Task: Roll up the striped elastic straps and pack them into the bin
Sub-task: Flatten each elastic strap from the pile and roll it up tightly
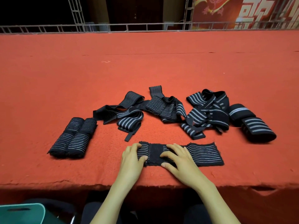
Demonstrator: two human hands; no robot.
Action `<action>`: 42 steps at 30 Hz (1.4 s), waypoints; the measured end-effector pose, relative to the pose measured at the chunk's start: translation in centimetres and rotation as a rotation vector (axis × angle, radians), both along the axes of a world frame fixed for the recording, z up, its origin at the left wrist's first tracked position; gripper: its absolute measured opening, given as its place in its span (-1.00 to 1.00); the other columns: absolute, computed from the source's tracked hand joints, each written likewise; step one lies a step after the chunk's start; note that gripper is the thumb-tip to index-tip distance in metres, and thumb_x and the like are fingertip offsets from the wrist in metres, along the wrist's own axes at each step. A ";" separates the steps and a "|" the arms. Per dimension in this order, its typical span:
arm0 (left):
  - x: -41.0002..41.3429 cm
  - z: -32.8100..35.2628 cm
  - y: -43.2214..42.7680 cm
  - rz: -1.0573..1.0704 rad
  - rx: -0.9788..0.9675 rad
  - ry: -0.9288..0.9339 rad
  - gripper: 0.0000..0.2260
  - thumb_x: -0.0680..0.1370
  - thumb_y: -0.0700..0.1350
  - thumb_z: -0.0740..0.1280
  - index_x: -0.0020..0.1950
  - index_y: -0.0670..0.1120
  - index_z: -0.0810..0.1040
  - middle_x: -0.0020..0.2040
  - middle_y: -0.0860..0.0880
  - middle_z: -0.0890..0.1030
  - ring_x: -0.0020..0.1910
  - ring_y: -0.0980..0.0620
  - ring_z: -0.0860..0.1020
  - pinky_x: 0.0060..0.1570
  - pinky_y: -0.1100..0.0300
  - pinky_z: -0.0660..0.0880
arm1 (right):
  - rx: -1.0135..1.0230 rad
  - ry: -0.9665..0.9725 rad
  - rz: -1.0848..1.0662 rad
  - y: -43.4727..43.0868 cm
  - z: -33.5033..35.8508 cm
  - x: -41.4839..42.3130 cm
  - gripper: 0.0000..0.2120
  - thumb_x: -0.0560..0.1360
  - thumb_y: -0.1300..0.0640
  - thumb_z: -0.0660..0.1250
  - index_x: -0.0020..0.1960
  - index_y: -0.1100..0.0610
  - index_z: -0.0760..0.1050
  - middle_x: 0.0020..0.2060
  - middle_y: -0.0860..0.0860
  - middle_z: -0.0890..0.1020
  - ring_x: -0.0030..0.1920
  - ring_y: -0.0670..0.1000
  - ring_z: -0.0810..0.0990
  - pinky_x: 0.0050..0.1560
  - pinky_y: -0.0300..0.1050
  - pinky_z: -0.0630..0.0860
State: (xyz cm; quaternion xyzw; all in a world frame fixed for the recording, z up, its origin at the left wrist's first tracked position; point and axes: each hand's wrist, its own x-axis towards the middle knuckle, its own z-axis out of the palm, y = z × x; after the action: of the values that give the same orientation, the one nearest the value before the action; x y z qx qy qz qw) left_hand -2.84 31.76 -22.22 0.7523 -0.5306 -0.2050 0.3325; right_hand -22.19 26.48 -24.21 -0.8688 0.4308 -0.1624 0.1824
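Strap (202, 155) flat, just nearside of the loose pile (161, 109) | left hand (131, 156) curls round its end, right hand (178, 157) presses mid-strap, fingers spread | imo roll tight, edges lined up, or it cones | bin (22, 212) nearside-left of pile

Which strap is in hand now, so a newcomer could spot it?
Start at the near edge of the red felt table, centre. The flat strap lies there crosswise, in front of the tangled pile, with the left hand gripping its left end and the right hand pressing its middle. It alone lies spread flat.
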 end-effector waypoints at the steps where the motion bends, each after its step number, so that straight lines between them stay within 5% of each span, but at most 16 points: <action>1: 0.0 0.0 0.0 -0.002 0.009 0.002 -0.65 0.52 -0.09 0.35 0.29 0.01 0.39 0.17 0.01 0.41 0.21 -0.01 0.41 0.26 0.05 0.36 | -0.017 0.007 -0.002 0.0 0.0 -0.1 -0.43 0.40 -0.37 -0.08 0.22 -0.15 0.44 0.45 -0.12 0.26 0.51 -0.03 0.06 0.50 0.11 0.00; 6: 0.1 0.2 0.5 -0.053 -0.075 -0.047 -0.68 0.54 -0.10 0.32 0.30 0.07 0.48 0.18 0.05 0.36 0.17 0.03 0.42 0.25 0.11 0.36 | 0.002 0.072 0.021 -0.4 0.9 -0.5 -0.74 0.51 -0.20 0.24 0.08 -0.07 0.44 0.49 -0.12 0.20 0.53 -0.05 -0.03 0.51 0.10 -0.07; 10: 0.7 0.0 0.8 -0.139 -0.039 -0.146 -0.67 0.56 -0.03 0.30 0.33 0.07 0.49 0.26 0.06 0.33 0.26 0.06 0.38 0.28 0.18 0.32 | 0.071 0.026 0.104 -1.3 2.3 2.0 -0.63 0.44 -0.19 0.36 0.14 -0.05 0.38 0.49 -0.06 0.22 0.53 -0.07 0.00 0.50 0.12 -0.07; 13: 1.6 0.2 1.0 -0.275 0.021 -0.076 -0.52 0.49 -0.01 0.40 0.39 0.05 0.41 0.30 0.10 0.25 0.29 0.12 0.33 0.33 0.17 0.31 | 0.128 0.027 0.136 -1.8 2.3 3.5 -0.45 0.42 -0.24 0.37 0.34 -0.09 0.33 0.46 -0.09 0.25 0.51 -0.09 0.04 0.50 0.15 -0.12; 18: 2.0 0.1 1.0 -0.205 0.007 -0.058 -0.51 0.50 -0.06 0.39 0.42 -0.01 0.38 0.34 0.04 0.25 0.16 0.07 0.42 0.31 0.15 0.31 | 0.144 -0.059 0.136 -1.9 1.8 3.4 -0.57 0.40 -0.21 0.41 0.22 -0.14 0.45 0.35 -0.20 0.32 0.42 -0.17 0.18 0.51 0.07 -0.17; 24: 1.3 -0.2 0.7 -0.235 0.025 -0.117 -0.58 0.56 0.07 0.28 0.41 0.03 0.40 0.33 0.06 0.24 0.32 0.07 0.29 0.37 0.21 0.18 | 0.120 -0.022 0.137 -1.8 2.0 3.0 -0.59 0.42 -0.22 0.38 0.22 -0.16 0.45 0.40 -0.19 0.29 0.44 -0.16 0.15 0.48 0.05 -0.21; 31: 0.3 0.9 -0.3 -0.062 0.034 -0.023 -0.72 0.50 -0.12 0.32 0.19 0.11 0.52 0.07 0.04 0.37 0.04 0.05 0.44 0.10 0.24 0.34 | 0.087 -0.029 0.070 -1.5 1.8 1.0 -0.60 0.42 -0.24 0.36 0.23 -0.23 0.44 0.40 -0.21 0.29 0.46 -0.18 0.11 0.48 0.05 -0.24; 42: 3.0 1.6 1.8 0.162 -0.037 -0.091 -0.72 0.45 -0.24 0.34 0.13 0.01 0.55 0.10 0.04 0.39 -0.02 0.06 0.47 0.07 0.17 0.38 | 0.033 0.015 0.175 -0.2 1.5 5.2 -0.55 0.50 -0.22 0.27 0.37 -0.22 0.37 0.45 -0.16 0.24 0.50 -0.11 0.04 0.49 0.08 -0.24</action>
State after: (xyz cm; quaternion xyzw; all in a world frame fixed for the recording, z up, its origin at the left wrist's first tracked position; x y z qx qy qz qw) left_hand 0.16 33.54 -20.63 0.7950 -0.4861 -0.1332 0.3375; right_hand -16.95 26.26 -22.72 -0.9011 0.3572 -0.1324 0.2069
